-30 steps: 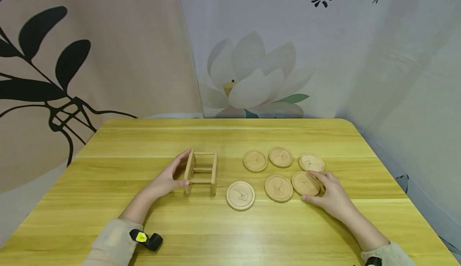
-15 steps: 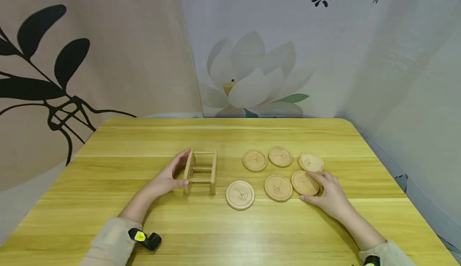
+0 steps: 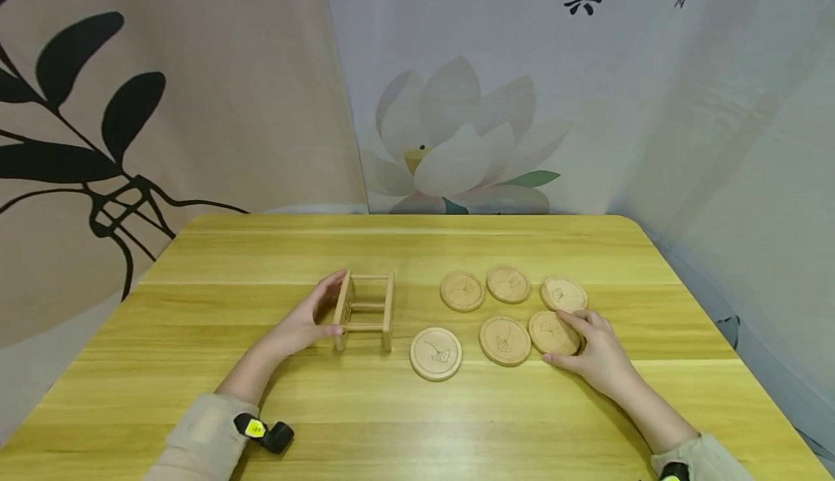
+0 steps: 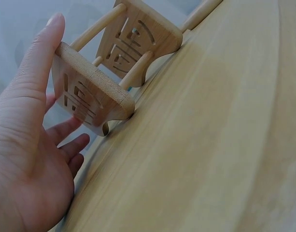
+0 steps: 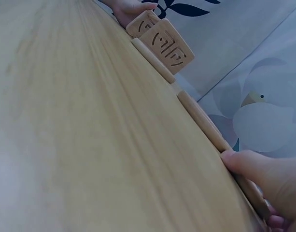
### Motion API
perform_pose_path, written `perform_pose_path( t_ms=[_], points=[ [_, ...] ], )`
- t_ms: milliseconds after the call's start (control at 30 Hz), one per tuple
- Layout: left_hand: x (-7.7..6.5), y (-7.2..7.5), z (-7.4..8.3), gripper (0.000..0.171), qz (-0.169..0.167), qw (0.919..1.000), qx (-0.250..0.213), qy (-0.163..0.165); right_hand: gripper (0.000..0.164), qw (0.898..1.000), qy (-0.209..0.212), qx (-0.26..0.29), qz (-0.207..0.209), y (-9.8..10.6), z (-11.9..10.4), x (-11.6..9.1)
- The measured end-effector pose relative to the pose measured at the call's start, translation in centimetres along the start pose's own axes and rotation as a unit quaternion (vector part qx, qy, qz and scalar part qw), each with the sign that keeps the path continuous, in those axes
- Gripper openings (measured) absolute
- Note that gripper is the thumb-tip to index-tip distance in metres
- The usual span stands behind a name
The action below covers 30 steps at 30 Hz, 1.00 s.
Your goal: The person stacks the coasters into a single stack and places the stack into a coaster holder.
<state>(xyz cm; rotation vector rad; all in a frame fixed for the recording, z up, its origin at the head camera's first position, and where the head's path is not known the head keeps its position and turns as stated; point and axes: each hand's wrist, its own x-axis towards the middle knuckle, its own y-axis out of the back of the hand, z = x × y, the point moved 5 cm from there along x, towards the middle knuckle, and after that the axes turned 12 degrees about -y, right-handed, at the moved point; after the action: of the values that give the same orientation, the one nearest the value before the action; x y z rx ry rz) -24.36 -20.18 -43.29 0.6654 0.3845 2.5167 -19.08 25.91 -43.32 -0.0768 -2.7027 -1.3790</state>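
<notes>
A wooden coaster holder (image 3: 388, 308), two slotted end panels joined by dowels, stands on the table left of centre. My left hand (image 3: 301, 329) holds its left panel, thumb at the near edge and fingers at the far edge. The left wrist view shows the thumb against the cutout panel (image 4: 85, 92). On the right, my right hand (image 3: 603, 356) grips a round wooden coaster (image 3: 553, 333) by its rim, thumb on the near side and fingers on the far side. This coaster lies flat, engraved with a ginkgo leaf and partly covered by the fingers.
More leaf-engraved coasters lie around: one coaster (image 3: 435, 354) nearest the holder, another (image 3: 504, 341) beside the gripped one, and a back row including a coaster (image 3: 462, 292) and a coaster (image 3: 564, 293). The wooden table (image 3: 417, 423) ends at a printed curtain (image 3: 457, 104).
</notes>
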Motion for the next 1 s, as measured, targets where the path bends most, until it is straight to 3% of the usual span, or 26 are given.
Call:
perform_pose_path(
  t_ms=[1000],
  points=[
    [0.02,-0.07,-0.39,0.091,-0.001,0.9999,-0.015,0.001,0.081,0.999,0.017,0.033,0.019,0.23,-0.16,-0.02]
  ],
)
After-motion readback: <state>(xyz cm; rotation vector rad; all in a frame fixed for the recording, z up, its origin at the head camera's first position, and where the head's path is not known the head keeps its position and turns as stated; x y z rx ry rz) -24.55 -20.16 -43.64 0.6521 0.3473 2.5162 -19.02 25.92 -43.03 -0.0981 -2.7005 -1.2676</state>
